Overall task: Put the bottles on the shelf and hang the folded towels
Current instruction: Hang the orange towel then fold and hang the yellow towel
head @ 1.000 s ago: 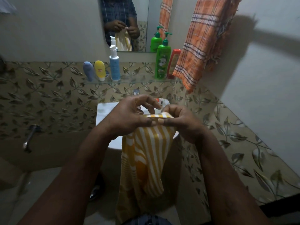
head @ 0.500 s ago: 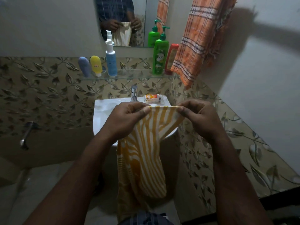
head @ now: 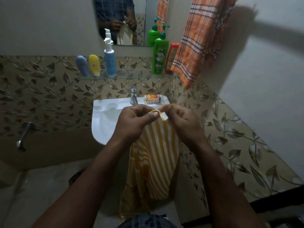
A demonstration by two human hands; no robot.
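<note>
Head view: in the centre of the frame the left hand and the right hand meet almost knuckle to knuckle. Each pinches the top edge of a yellow-and-white striped cloth towel between thumb and curled fingers. A small folded corner of the towel sticks up between the 2 hands.

The towel hangs straight down from that grip, its long axis running top to bottom of the frame. Its stripes follow the same line, and its lower end points toward the bottom centre. It hangs in front of a white ceramic washbasin, which has a chrome tap at its back edge. A small orange-and-white pack lies just right of the tap.

Above the basin, across the upper middle of the frame, runs a clear glass shelf that carries 5 bottles. From the left these are:
- a grey-blue squeeze tube standing on its cap;
- a yellow squeeze tube just beside it, also on its cap;
- an upright pale-blue pump bottle with a white head;
- well to the right, an upright green pump bottle;
- a red bottle just beside the green one.

An orange checked towel hangs at the upper right, its long axis slanting down and left. Its lower corner overlaps the right end of the shelf. A wall mirror at the top centre reflects the hands and the towel.
</note>
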